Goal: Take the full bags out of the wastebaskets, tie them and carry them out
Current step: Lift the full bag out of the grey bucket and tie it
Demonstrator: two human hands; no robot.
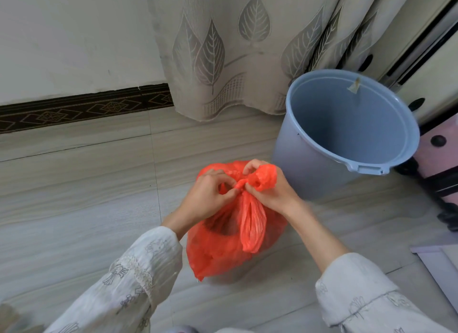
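A person crouched over a tiled floor (74, 208) works a knot into the neck of a full red bag (223, 248), which sits on the floor between both forearms and just beside an emptied blue wastebasket (347, 134). The left hand (208, 196) has its grip curled tight, thumb and fingers pinching the twisted plastic on the left of the knot (241, 184); the right hand (272, 191) is likewise closed, fingers hooked around a bunched loop of red handle (266, 175) on the knot's right. A second flat handle (251, 223) hangs loose down the front of the bag toward the camera. The knot lies directly between the two grips, level with the knuckles, and the strand through it runs left to right, so tightening it looks to depend on the hands drawing apart along that line, neither hand being noticeably nearer than the other. The bag's body stands upright beneath the knot, its bulk toward the person. The wastebasket stands to the right and farther away, near a leaf-patterned curtain (223, 47), with a scrap stuck to its inner wall. The tying appears part done; carrying out is not yet begun.
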